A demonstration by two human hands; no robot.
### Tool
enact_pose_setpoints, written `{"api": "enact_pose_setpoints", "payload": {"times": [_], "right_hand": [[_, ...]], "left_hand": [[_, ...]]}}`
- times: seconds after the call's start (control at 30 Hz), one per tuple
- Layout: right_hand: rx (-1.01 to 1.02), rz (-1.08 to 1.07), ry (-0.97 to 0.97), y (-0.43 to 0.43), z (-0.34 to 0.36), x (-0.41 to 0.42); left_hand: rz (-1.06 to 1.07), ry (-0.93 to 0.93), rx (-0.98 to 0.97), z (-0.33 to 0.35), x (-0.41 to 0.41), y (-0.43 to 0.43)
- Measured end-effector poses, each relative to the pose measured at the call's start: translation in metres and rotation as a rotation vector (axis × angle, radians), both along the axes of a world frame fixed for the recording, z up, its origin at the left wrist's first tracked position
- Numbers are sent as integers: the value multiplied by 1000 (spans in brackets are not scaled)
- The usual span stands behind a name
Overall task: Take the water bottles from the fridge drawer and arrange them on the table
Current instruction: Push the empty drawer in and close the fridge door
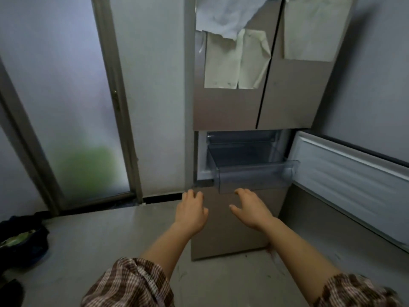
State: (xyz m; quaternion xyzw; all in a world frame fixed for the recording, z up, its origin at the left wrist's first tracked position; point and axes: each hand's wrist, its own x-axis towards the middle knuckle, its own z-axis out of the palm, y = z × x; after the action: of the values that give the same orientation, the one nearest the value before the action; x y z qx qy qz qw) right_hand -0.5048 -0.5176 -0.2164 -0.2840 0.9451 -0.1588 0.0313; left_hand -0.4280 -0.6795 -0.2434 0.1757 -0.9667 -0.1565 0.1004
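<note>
A clear plastic fridge drawer (pixel 254 173) sticks out of the middle compartment of a beige fridge (pixel 287 103). No water bottle shows inside it from this angle. My left hand (pixel 192 210) reaches forward just below the drawer's left corner, fingers spread and holding nothing. My right hand (pixel 252 209) hovers just under the drawer's front wall, fingers relaxed and apart, also holding nothing. Neither hand touches the drawer. No table is in view.
The compartment's door (pixel 354 180) stands swung open to the right, its white inner side facing me. Papers (pixel 236 58) hang on the upper fridge doors. A frosted glass door (pixel 77 107) is at left. Dark bags (pixel 22 240) lie on the grey floor at far left.
</note>
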Motion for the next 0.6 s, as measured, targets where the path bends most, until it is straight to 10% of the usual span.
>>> {"api": "enact_pose_setpoints", "payload": {"times": [0.6], "right_hand": [[70, -109, -66, 52, -29, -265]], "left_hand": [[-68, -93, 54, -29, -263, 19]]}}
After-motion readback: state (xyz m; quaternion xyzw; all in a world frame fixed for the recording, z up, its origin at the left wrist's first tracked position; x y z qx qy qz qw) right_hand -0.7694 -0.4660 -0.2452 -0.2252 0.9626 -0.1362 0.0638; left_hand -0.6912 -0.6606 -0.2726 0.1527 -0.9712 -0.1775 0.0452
